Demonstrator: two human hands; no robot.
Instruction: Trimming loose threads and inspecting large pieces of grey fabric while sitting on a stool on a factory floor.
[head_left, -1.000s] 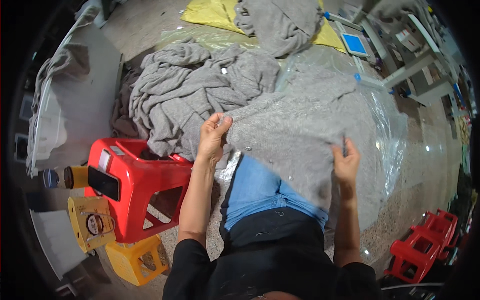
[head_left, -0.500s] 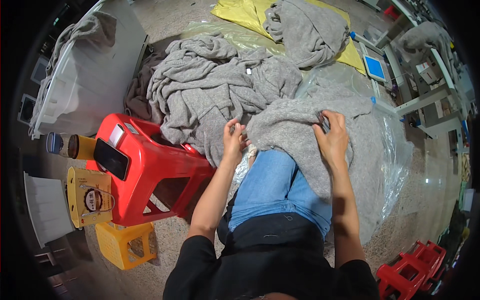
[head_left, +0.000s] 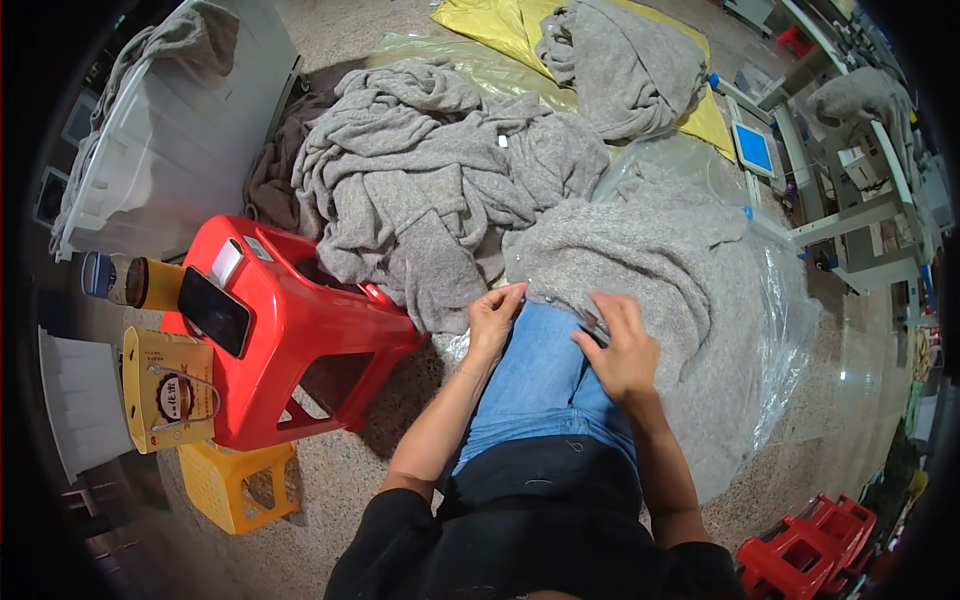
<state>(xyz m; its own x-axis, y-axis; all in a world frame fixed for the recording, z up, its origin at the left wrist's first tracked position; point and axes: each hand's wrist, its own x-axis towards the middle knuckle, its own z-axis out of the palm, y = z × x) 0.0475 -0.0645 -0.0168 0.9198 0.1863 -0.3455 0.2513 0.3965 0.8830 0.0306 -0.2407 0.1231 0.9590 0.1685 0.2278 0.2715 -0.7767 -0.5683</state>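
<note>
A grey knitted garment [head_left: 640,250] lies over my knees and spreads onto the floor at the right. At its near edge my left hand [head_left: 494,322] is closed, thumb and finger pinched on the knit above my left knee. My right hand [head_left: 625,358] hovers over my right thigh, close to that edge, fingers curled around a small dark tool [head_left: 592,323]. Its kind is mostly hidden by the fingers. Beyond my knees rises a heap of grey knitwear [head_left: 420,170].
On my left, a red plastic stool [head_left: 290,310] carries a phone [head_left: 215,312] and a bottle [head_left: 150,284]. A yellow stool [head_left: 235,485], a paper bag [head_left: 170,390] and a white bin [head_left: 175,140] stand near it. Clear plastic sheeting [head_left: 785,330] lies under the garment. Metal frames [head_left: 850,225] stand at right.
Both hands have come nearer each other. The left moved right and took the garment's edge; the right came down and left toward my lap. The garment's near edge has shifted on my knees.
</note>
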